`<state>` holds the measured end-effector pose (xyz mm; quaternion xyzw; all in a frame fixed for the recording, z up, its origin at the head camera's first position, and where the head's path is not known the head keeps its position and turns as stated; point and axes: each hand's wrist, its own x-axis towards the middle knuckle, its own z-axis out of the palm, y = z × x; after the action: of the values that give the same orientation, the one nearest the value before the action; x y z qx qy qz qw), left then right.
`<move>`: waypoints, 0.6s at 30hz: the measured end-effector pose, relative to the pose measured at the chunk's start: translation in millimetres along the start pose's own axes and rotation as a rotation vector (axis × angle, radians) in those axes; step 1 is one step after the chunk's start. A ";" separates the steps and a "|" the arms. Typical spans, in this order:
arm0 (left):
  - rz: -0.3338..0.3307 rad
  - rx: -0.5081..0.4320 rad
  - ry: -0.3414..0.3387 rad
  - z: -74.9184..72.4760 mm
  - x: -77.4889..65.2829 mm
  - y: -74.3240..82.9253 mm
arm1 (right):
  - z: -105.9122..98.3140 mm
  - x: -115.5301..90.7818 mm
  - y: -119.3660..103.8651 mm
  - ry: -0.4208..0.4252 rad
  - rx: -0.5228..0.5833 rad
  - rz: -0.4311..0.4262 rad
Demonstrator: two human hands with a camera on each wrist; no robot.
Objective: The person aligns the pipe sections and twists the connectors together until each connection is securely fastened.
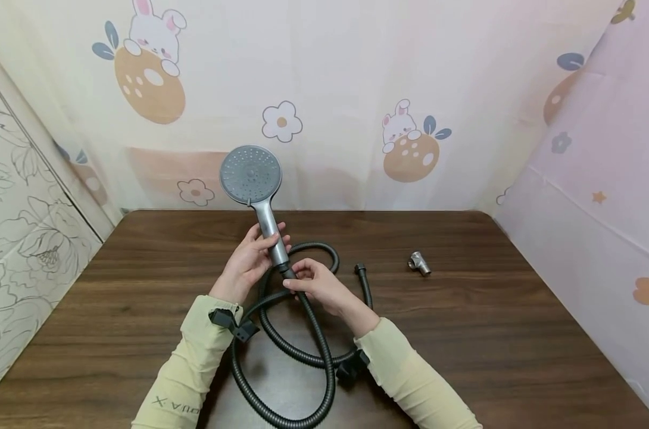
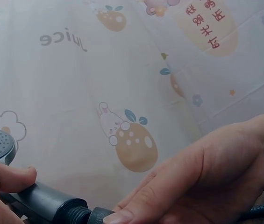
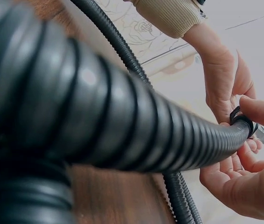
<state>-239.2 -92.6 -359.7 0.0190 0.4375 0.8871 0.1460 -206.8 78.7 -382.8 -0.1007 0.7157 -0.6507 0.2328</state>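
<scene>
My left hand (image 1: 244, 265) grips the grey handle of a shower head (image 1: 251, 173), which is tilted up with its spray face toward me. Just below, my right hand (image 1: 321, 287) pinches the end nut (image 2: 100, 215) of a black ribbed shower hose (image 1: 324, 351) between thumb and fingers. In the left wrist view, a stretch of black thread (image 2: 79, 213) shows between the handle and that nut. The right wrist view has the hose (image 3: 122, 112) running large across it to both hands. From there the hose loops down over the table.
On the brown wooden table (image 1: 490, 333), a small chrome tee fitting (image 1: 419, 263) lies to the right. The hose's other end (image 1: 360, 269) points away from me, right of my right hand. A patterned curtain (image 1: 335, 71) hangs behind the table.
</scene>
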 end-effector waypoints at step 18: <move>0.006 -0.034 0.052 6.5 -4.8 4.7 | 6.7 0.5 -1.0 0.037 0.036 -0.008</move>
<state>-234.7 -91.6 -351.6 -0.0051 0.4260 0.8950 0.1320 -204.3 72.4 -382.2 -0.0874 0.7076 -0.6662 0.2189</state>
